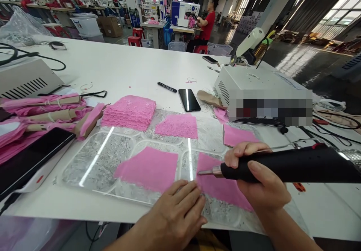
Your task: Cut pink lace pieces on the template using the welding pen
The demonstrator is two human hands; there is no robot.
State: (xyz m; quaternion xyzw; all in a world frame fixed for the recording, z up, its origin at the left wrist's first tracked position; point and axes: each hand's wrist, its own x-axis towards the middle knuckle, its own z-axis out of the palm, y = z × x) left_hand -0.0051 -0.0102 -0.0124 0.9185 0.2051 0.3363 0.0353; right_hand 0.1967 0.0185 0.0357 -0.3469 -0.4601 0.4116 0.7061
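My right hand [263, 179] is wrapped around a thick black handheld tool [276, 164] with a narrow metal tip. That tip is over the left edge of a pink fabric piece [222, 187]; I cannot tell whether it touches. My left hand [180, 209] lies flat, palm down, with its fingertips beside the same edge. Left of it rests another pink fabric piece [150, 168]. Under both pieces is a clear plastic template [104, 157] with rounded outlines. Behind them are a thick stack of pink lace pieces [129, 110] and a lower lace pile [177, 126].
A large boxy machine [259, 81] stands at the right, cables trailing beside it. A phone [189, 100] and a black marker [167, 87] lie mid-table. Tied pink fabric bundles [47, 117] and a tilted tablet-like black screen [34, 158] occupy the left. A person in red [207, 23] sits beyond.
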